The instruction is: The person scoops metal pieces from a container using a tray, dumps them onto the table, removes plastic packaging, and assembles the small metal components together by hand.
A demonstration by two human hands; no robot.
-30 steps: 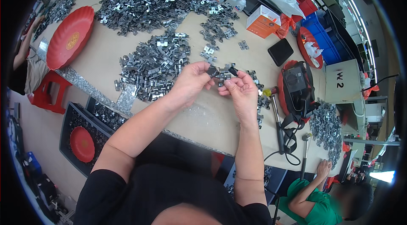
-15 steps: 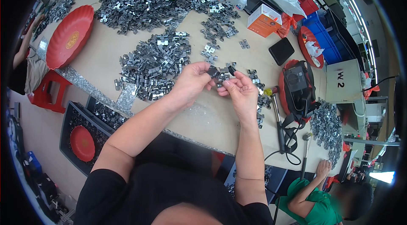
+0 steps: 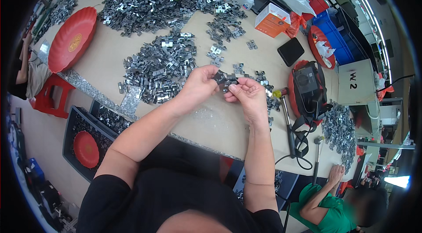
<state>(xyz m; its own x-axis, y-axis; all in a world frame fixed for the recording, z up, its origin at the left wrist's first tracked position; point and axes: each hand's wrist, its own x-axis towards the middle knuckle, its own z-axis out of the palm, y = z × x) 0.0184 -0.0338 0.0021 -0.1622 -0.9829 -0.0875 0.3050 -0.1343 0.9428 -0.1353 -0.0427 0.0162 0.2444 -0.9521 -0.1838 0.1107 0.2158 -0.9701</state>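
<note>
Over the near middle of the table, both my hands meet at a small silver metal hinge-like piece [image 3: 230,83]. My left hand [image 3: 198,86] pinches its left side, with something dark at the fingertips that I cannot make out. From the right, my right hand [image 3: 249,97] grips it between thumb and curled fingers, which hide part of it. Beyond my left hand lies a heap of similar loose metal pieces [image 3: 160,64]. More pieces [image 3: 260,78] lie scattered just past my right hand.
A larger pile of metal pieces [image 3: 149,0] covers the far table. Right of my hands lie a hammer [image 3: 286,116], a black device [image 3: 306,84] in a red dish and a dark phone-like slab [image 3: 290,52]. A red tray [image 3: 72,39] stands left; a co-worker in green [image 3: 323,211] sits right.
My right hand's fingers have closed in around the metal piece, and its raised index finger has come down. My left hand has barely shifted.
</note>
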